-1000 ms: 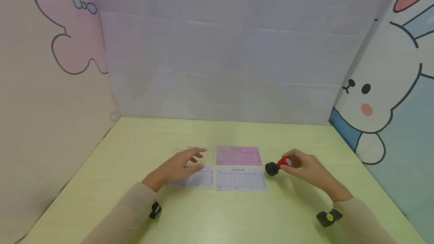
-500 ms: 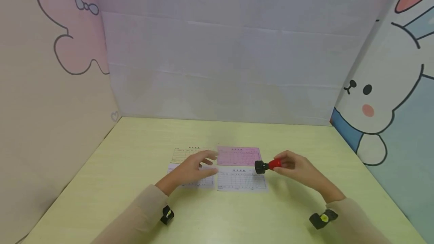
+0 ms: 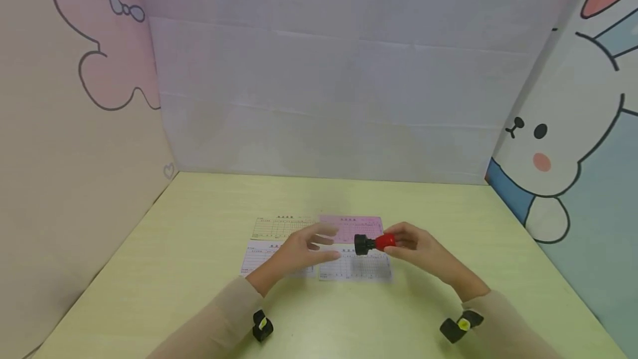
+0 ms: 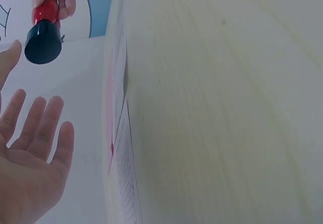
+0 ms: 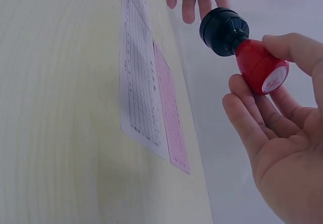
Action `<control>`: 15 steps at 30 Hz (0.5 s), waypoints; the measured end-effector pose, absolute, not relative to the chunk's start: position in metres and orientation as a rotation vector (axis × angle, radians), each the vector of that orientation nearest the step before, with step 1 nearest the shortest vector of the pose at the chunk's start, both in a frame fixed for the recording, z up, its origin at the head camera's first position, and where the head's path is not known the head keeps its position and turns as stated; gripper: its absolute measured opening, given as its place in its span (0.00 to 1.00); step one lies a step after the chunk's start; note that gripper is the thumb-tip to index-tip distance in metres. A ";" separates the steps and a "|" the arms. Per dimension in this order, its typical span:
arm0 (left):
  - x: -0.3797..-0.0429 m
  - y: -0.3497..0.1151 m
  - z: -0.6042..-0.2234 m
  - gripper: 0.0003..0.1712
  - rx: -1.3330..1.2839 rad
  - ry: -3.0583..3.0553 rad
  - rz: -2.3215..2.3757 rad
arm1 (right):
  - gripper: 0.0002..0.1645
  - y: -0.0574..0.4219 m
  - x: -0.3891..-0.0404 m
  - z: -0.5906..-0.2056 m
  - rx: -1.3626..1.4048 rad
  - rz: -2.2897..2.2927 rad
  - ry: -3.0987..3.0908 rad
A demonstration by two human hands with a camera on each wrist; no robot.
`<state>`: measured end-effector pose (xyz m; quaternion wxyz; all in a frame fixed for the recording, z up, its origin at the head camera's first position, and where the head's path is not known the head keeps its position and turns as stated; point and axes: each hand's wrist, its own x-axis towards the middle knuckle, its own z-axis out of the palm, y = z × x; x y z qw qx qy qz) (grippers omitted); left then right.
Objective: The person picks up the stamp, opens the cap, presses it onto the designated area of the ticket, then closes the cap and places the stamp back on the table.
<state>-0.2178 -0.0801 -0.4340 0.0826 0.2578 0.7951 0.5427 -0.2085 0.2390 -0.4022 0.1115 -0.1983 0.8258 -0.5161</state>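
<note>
Shifted toward nine o'clock since half a second ago, the glossy red-and-black round-ended stamp [image 3: 380, 242] hovers above a white printed paper sheet [image 3: 354, 270], its red end pinched between thumb and fingers of the bare right hand [image 3: 423, 249]. At the stamp's nine o'clock the bare left hand [image 3: 301, 249], moved closer toward three, holds nothing, fingers spread apart.

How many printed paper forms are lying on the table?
4: a yellow form back left, a pink form back right, a white form front left, and another white form front right. Any more underneath would be hidden.
</note>
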 end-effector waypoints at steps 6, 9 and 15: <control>-0.213 -0.072 -0.434 0.31 0.717 2.299 1.720 | 0.24 0.228 -0.208 -0.403 -0.599 -1.569 2.329; -0.212 -0.070 -0.434 0.33 0.713 2.292 1.740 | 0.25 0.222 -0.207 -0.403 -0.585 -1.585 2.302; -0.212 -0.068 -0.434 0.34 0.694 2.249 1.798 | 0.25 0.211 -0.207 -0.406 -0.561 -1.608 2.271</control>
